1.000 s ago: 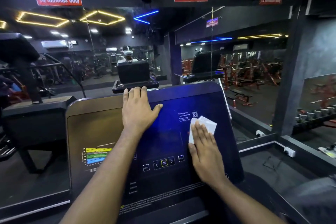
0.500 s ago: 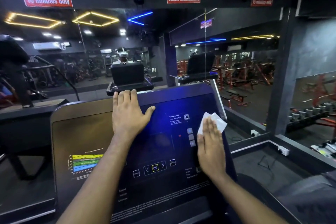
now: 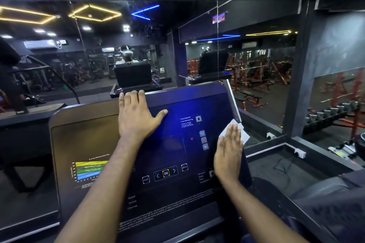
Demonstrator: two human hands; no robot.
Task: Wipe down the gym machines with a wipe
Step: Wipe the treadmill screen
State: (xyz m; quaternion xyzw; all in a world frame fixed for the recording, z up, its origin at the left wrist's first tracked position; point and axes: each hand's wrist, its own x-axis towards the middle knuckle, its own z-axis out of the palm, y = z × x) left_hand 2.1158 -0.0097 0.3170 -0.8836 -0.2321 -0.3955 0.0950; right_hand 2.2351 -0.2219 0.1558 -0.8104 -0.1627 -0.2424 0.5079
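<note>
One wipe (image 3: 244, 135) flat under right hand (image 3: 229, 153).

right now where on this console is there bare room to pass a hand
Free on the console: the brown panel above the colour chart, left of the left hand; the dark screen between both hands, above the OK button. Crowded: the right edge, under the right hand and wipe.
</note>
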